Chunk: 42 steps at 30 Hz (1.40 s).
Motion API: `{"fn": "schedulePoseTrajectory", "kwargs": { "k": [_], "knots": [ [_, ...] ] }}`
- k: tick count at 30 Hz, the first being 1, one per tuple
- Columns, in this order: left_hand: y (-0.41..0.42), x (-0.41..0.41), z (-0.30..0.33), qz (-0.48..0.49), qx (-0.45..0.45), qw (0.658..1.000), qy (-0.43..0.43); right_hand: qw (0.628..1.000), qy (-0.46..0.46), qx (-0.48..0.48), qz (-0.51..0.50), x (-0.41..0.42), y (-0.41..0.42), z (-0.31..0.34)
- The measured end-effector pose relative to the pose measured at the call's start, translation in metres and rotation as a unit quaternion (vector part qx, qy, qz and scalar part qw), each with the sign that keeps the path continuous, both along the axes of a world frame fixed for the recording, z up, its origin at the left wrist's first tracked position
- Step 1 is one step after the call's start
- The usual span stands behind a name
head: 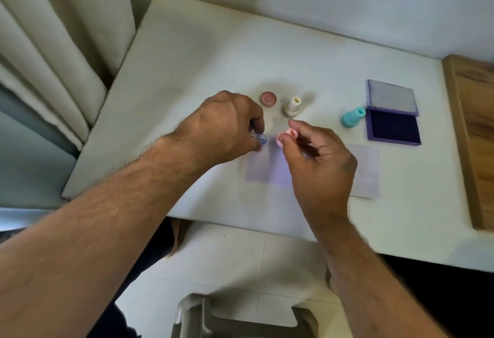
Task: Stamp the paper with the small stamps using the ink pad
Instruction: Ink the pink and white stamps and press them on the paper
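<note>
A curtain (53, 52) hangs left; wooden board (475, 134) lies right.

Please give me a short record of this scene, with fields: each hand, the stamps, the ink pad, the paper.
left hand: left hand pinches a small stamp, its blue inked face turned up
right hand: right hand pinches a pink stamp at the fingertips
other stamps: round pink piece, cream stamp and teal stamp on the table
ink pad: ink pad open, lid folded back, dark purple pad exposed
paper: paper lies flat under the hands; no print visible on it
</note>
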<state>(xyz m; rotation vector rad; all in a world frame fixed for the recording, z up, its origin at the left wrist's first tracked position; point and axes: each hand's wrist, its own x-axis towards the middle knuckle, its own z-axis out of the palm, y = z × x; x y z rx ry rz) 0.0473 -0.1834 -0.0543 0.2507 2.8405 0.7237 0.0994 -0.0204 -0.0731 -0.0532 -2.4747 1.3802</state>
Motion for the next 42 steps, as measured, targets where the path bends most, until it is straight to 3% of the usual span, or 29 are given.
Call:
{"fn": "schedulePoseTrajectory", "kwargs": {
  "k": [25,42],
  "knots": [
    [0.004,-0.002,0.004,0.005,0.000,1.000,-0.023,0.986,-0.015,0.159,0.054,-0.009,0.000,0.003],
    [0.013,0.000,0.011,0.002,-0.035,0.999,-0.030,0.950,-0.183,0.230,0.106,-0.038,0.004,0.028]
  ]
}}
